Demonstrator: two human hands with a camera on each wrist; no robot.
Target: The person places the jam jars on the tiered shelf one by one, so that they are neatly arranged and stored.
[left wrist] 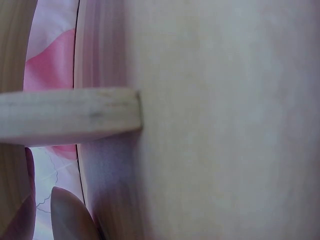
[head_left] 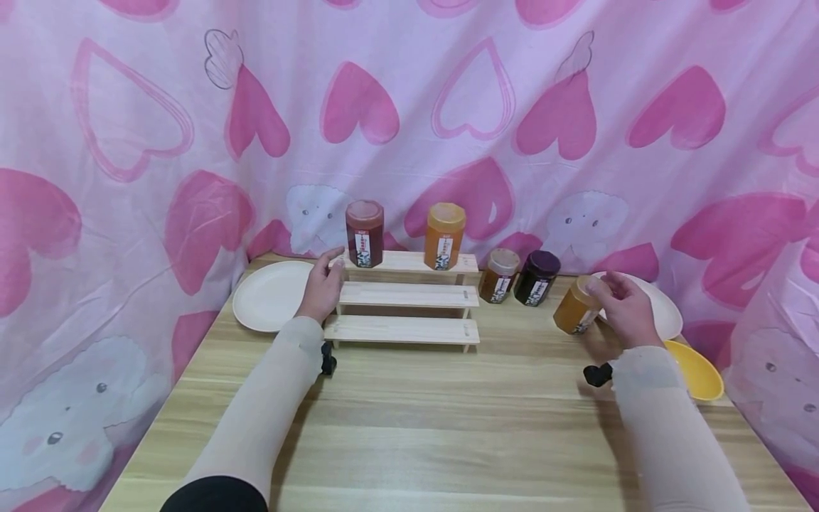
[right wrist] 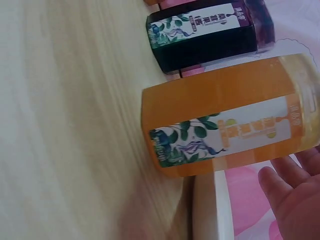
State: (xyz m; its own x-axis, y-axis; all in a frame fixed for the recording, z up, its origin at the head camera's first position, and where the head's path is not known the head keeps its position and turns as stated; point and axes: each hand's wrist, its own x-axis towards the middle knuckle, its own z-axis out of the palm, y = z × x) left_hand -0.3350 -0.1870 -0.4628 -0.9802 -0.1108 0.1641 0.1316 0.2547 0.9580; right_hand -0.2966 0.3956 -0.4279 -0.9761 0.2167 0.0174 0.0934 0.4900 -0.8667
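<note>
My left hand [head_left: 323, 286] is at the left end of the three-tier wooden rack [head_left: 409, 328], its fingers extended beside the top shelf. Its fingertips [left wrist: 72, 217] show low in the left wrist view, close to the wood. A dark red jar [head_left: 365, 236] and an orange jar [head_left: 445, 238] stand on the top shelf. On the right, my right hand [head_left: 623, 309] is beside another orange jar [head_left: 574, 311], thumb overlapping the lid. In the right wrist view, loosely bent fingers [right wrist: 277, 187] lie beside this labelled jar, near its lid.
An amber jar [head_left: 498, 276] and a dark purple jar [head_left: 536, 280] stand right of the rack. White plates lie at the left [head_left: 256, 299] and right [head_left: 665, 309]. A yellow dish [head_left: 700, 371] is by my right wrist. A heart-patterned curtain [head_left: 409, 92] hangs behind the table.
</note>
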